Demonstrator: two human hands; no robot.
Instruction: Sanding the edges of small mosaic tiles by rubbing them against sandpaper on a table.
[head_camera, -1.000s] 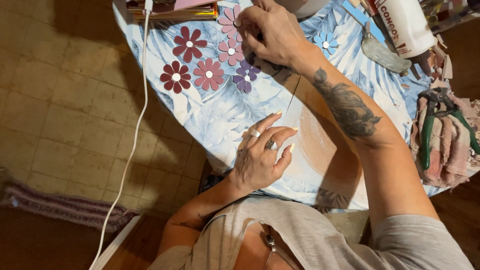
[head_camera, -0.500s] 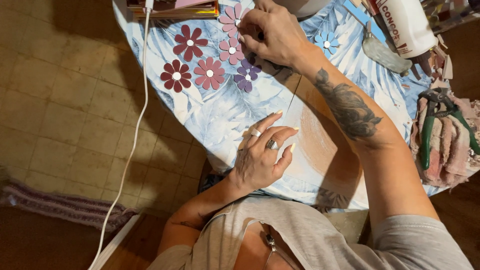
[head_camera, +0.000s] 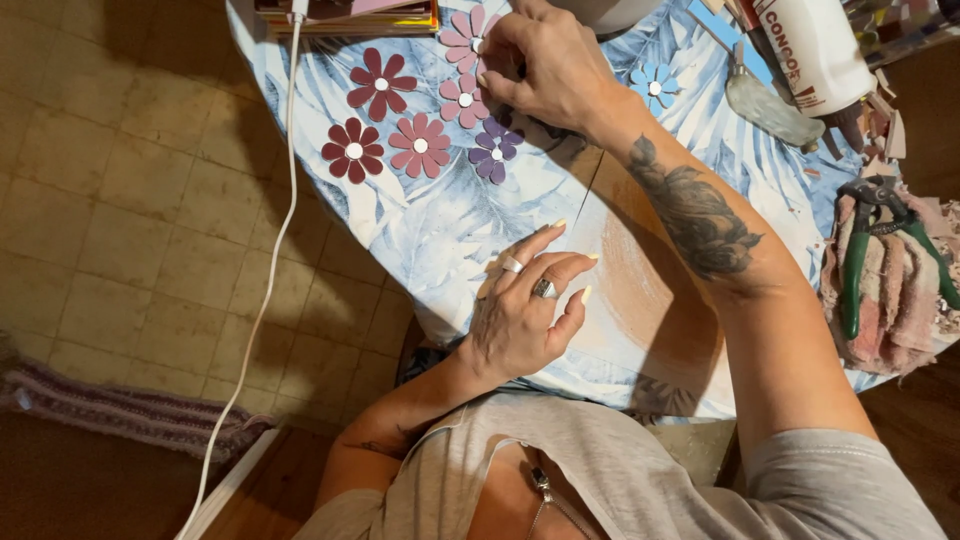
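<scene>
1. A table (head_camera: 440, 230) under a blue-and-white leaf-print cloth fills the middle of the view, with tiled floor to its left.
2. A wooden board (head_camera: 640, 290) lies on the cloth near the person's body.
3. A rag (head_camera: 900, 290) sits at the table's right edge with green-handled pliers (head_camera: 855, 270) on it.
4. A white bottle (head_camera: 815, 50) stands at the top right.
5. The right hand (head_camera: 550, 65) reaches over the far side of the table, its fingers curled together at the pink flower (head_camera: 462, 100); whether they grip it I cannot tell.
6. The left hand (head_camera: 525, 310) rests on the board's near-left edge, fingers loosely spread, holding nothing.
7. Maroon, red and purple flower pieces lie flat just left of and below the pink one; a blue flower (head_camera: 655, 85) lies to the right of the hand.
</scene>
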